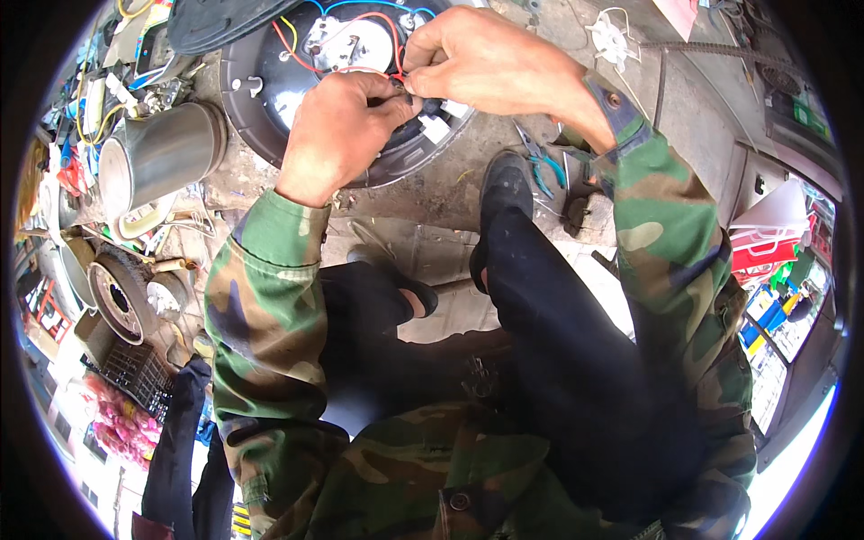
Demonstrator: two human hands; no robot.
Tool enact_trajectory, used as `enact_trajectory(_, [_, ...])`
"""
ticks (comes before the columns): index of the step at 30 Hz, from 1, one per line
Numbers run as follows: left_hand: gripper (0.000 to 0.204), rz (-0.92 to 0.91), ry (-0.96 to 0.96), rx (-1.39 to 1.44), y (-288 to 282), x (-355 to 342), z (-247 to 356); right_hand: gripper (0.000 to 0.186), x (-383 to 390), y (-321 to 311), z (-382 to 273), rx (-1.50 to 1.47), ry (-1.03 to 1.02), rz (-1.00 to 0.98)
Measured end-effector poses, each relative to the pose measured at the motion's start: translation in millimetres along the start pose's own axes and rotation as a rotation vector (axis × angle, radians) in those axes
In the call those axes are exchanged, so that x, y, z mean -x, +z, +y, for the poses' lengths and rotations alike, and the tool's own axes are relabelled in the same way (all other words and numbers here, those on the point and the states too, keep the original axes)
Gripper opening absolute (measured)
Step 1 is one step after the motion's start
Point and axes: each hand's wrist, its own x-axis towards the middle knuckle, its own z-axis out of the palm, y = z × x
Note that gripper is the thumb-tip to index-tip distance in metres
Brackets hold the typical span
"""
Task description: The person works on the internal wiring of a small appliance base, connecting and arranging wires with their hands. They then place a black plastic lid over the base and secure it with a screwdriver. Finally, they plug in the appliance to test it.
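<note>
A round black appliance housing (241,117) lies open on the ground in front of me. Inside it is a silvery metal plate (364,45), with red wires (310,65), a blue wire (360,4) and a yellow wire (290,31) around it. My left hand (337,130) reaches over the near rim, thumb and fingers pinched together on a small dark piece. Right beside it, my right hand (490,67) pinches the end of a red wire. The two fingertips almost meet, and they partly hide what is between them. A white connector (436,130) sits near the housing's right rim.
Pliers with teal handles (543,169) lie right of the housing. To the left are a metal cylinder (162,157), a dark lid (220,22), a wheel rim (120,297) and tangled tools. A white fan-shaped part (612,40) lies at the upper right. Another person's dark-clad leg (175,450) shows lower left.
</note>
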Motion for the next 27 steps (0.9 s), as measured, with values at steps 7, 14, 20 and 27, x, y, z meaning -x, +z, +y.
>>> enact_trajectory(7, [0.030, 0.018, -0.110, 0.020, 4.6, -6.1, -3.9, 0.031, 4.8, 0.1, 2.2, -0.001, -0.025, 0.035])
enact_trajectory(14, [0.020, 0.148, -0.105, -0.030, 13.7, 2.2, -2.2, 0.030, -2.1, 9.4, 3.2, 0.037, 0.009, 0.051])
enact_trajectory(20, [0.021, 0.214, -0.085, -0.112, 21.4, 10.4, 2.1, 0.027, -13.6, 32.8, 33.5, -0.076, -0.185, 0.221])
enact_trajectory(27, [0.018, 0.248, -0.057, -0.115, 21.8, 10.6, 4.0, 0.029, -13.9, 34.5, 39.7, -0.160, -0.159, 0.190])
